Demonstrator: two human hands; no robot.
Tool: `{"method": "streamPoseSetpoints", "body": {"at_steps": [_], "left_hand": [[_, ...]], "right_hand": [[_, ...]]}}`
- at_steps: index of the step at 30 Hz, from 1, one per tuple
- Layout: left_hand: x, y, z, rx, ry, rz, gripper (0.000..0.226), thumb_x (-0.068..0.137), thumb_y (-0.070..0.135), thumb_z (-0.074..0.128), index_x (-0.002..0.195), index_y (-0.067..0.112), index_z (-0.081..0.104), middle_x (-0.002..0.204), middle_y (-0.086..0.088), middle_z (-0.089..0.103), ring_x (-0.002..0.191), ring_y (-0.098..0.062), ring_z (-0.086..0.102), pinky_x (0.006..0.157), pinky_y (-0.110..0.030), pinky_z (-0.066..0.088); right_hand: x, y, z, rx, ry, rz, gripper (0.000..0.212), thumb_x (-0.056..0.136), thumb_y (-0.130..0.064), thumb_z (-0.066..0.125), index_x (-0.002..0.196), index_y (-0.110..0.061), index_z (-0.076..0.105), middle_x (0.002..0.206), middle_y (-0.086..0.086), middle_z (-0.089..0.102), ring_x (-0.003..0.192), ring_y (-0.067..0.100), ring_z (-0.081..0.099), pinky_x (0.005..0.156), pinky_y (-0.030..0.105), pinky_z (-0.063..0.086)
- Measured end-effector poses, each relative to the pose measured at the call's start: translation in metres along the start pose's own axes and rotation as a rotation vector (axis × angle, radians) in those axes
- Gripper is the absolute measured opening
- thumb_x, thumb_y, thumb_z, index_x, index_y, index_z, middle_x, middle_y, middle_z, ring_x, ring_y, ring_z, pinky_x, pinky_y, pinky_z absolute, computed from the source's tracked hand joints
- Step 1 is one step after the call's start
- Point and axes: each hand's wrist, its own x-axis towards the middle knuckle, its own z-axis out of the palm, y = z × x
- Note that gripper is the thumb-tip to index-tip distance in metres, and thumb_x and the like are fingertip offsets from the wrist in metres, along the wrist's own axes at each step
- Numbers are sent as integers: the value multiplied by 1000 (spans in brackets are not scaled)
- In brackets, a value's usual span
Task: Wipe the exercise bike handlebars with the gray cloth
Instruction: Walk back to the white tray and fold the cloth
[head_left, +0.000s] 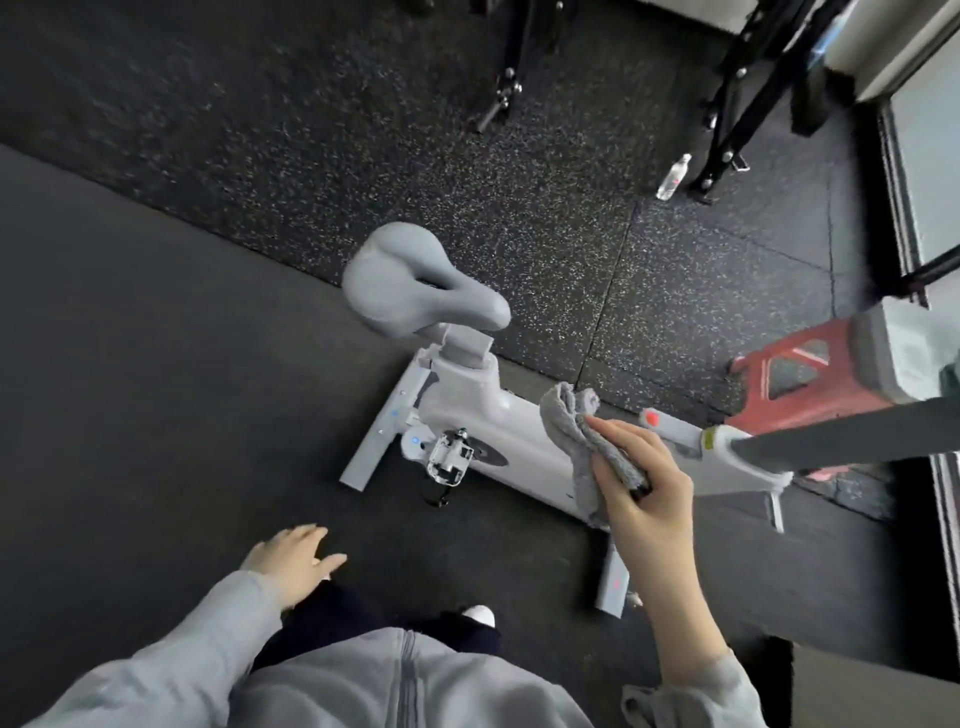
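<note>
Where mat meets speckled floor, bike w/ cloth.

A clear water bottle is seen upright on the speckled rubber floor, just beside a black metal frame (its top is cut off). A red stool is placed further right — near a window.

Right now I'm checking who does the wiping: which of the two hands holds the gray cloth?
The right hand grips the bunched gray cloth above the bike frame. The left hand is open and holds nothing, hanging low near the person's leg.
</note>
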Motion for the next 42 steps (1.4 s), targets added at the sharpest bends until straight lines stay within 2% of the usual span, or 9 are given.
{"method": "streamPoseSetpoints", "body": {"at_steps": [3,7,13,17,23,30,33,37,42], "left_hand": [[3,-46,-5,-53,-5,-22,62,95,53,29,147,21,21,156,4,20,143,-16,22,114,-35,25],[11,-120,-18,-140,-7,-60,63,94,55,29,146,21,21,156,4,22,142,-17,24,113,-37,28],[26,-212,-47,-177,-22,-155,64,93,58,25,146,23,20,156,4,21,142,-17,24,111,-35,29],[29,-257,-57,-202,-28,-221,66,92,60,22,147,24,17,157,5,18,143,-17,20,113,-35,26],[40,-295,-63,-263,-39,-268,67,92,61,19,147,23,15,158,4,13,145,-16,12,119,-38,15],[73,-333,-91,-295,-48,-301,67,91,62,22,146,24,20,157,5,16,145,-15,14,119,-37,14],[102,-354,-124,-277,-46,-321,67,91,62,23,146,25,19,157,5,17,145,-15,16,119,-37,15],[144,-380,-192,-250,-40,-355,66,91,62,22,146,25,20,157,4,19,143,-16,20,117,-37,20],[194,-387,-286,-193,36,-299,63,93,59,21,146,25,19,156,3,21,142,-17,23,113,-35,24]], "right_hand": [[13,-23,51,2,-28,-12,31,84,10,61,104,-12,69,106,8,66,105,18,60,96,33,46],[19,-66,136,25,-56,-34,31,83,11,61,104,-10,70,106,8,66,103,12,61,95,24,46],[25,-126,266,29,-220,-112,34,82,12,61,104,-13,69,107,12,66,107,20,60,96,24,44],[29,-151,322,47,-277,-124,34,82,9,62,105,-14,69,111,9,65,111,20,59,100,32,45],[50,-165,374,121,-292,-67,35,84,8,61,104,-19,68,112,14,65,109,19,60,100,28,45],[101,-165,424,109,-272,-39,36,84,8,61,105,-21,67,109,9,67,107,16,60,99,29,45],[136,-161,448,124,-220,-34,38,83,10,60,103,-23,67,106,6,68,103,9,60,96,20,45],[194,-160,478,181,-153,45,39,84,9,60,100,-26,67,105,2,67,103,12,61,97,34,47],[259,-173,497,177,-76,5,43,84,7,61,98,-34,66,107,5,67,103,11,61,96,29,47]]}}
